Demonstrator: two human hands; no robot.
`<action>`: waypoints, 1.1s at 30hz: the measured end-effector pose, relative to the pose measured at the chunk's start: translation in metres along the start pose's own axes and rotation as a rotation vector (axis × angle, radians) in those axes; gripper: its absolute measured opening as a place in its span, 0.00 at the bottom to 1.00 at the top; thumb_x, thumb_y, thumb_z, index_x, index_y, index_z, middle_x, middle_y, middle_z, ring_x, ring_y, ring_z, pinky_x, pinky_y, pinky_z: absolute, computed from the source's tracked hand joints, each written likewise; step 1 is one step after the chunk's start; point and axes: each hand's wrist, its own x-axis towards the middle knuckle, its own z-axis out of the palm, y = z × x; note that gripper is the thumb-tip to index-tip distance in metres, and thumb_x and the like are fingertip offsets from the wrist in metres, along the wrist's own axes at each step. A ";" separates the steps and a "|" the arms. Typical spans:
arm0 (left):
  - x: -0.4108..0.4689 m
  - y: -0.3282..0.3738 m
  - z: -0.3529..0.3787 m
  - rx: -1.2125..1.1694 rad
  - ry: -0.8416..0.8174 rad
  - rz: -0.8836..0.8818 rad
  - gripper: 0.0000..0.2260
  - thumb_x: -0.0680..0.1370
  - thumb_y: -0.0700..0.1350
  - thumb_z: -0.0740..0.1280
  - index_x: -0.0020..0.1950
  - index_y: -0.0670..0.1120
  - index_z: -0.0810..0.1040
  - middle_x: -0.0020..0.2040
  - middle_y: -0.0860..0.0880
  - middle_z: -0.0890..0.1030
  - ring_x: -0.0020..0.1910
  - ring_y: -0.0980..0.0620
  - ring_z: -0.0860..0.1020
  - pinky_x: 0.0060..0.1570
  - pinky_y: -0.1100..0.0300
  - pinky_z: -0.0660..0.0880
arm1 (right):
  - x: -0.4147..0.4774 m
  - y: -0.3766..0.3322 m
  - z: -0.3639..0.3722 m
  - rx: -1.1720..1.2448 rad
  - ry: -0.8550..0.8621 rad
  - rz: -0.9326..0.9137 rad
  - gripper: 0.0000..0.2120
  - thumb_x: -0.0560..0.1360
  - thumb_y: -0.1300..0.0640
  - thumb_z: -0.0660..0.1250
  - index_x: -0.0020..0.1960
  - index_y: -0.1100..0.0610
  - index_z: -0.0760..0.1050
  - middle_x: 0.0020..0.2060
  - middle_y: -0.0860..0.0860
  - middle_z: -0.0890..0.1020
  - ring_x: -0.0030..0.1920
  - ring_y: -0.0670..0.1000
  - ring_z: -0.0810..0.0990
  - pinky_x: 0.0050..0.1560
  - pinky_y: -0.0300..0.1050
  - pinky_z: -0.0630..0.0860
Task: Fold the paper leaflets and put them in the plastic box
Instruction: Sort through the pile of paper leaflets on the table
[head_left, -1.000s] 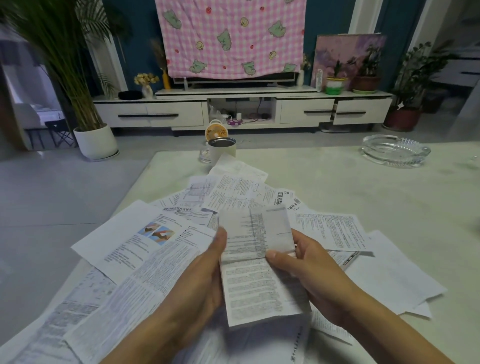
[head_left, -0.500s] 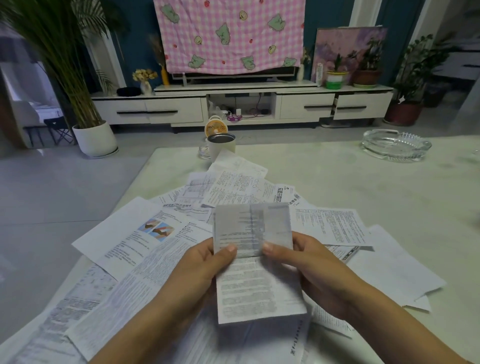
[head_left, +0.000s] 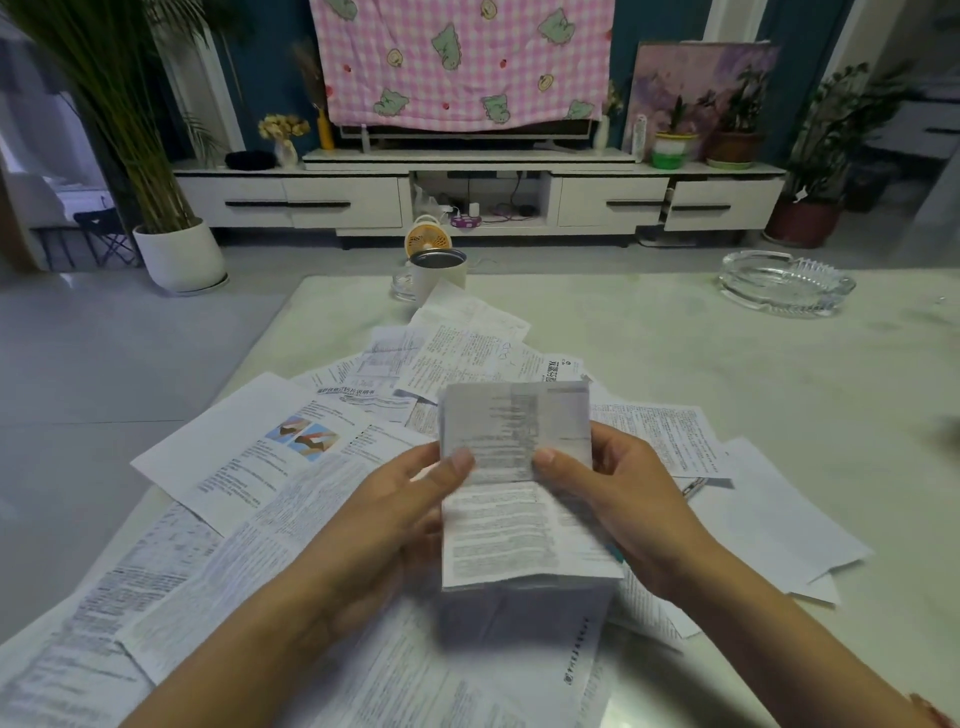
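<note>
I hold one printed paper leaflet above the table, its top part folded down toward me. My left hand pinches its left edge with thumb on the front. My right hand pinches the right edge the same way. Under and around it lie several unfolded leaflets spread over the pale table. No plastic box is in view.
A white cup and a small orange fan stand at the table's far edge. A glass ashtray sits at the far right. Beyond are the floor, a TV cabinet and potted plants.
The leaflet's top flap has been folded further down and both thumbs have moved up onto the fold. The leaflet sits a little higher and squarer between my hands.
</note>
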 end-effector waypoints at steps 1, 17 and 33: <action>0.001 -0.003 -0.001 0.035 0.075 0.001 0.16 0.75 0.44 0.66 0.62 0.44 0.76 0.53 0.44 0.83 0.53 0.43 0.81 0.55 0.49 0.78 | 0.000 0.002 0.001 -0.032 0.005 -0.007 0.12 0.72 0.62 0.68 0.55 0.59 0.78 0.48 0.54 0.85 0.50 0.56 0.83 0.53 0.49 0.80; 0.009 -0.015 -0.006 -0.045 0.138 -0.073 0.11 0.76 0.41 0.63 0.54 0.37 0.79 0.47 0.42 0.84 0.43 0.49 0.83 0.42 0.58 0.80 | -0.002 0.000 0.000 -0.175 -0.209 -0.016 0.20 0.73 0.76 0.56 0.36 0.58 0.81 0.41 0.55 0.84 0.40 0.50 0.83 0.37 0.41 0.77; 0.004 -0.023 0.014 0.205 0.178 -0.006 0.11 0.77 0.50 0.63 0.42 0.47 0.83 0.35 0.48 0.83 0.31 0.55 0.78 0.32 0.65 0.74 | -0.004 0.002 0.008 -0.229 -0.130 -0.109 0.16 0.67 0.75 0.70 0.47 0.57 0.77 0.30 0.49 0.79 0.33 0.47 0.79 0.38 0.38 0.78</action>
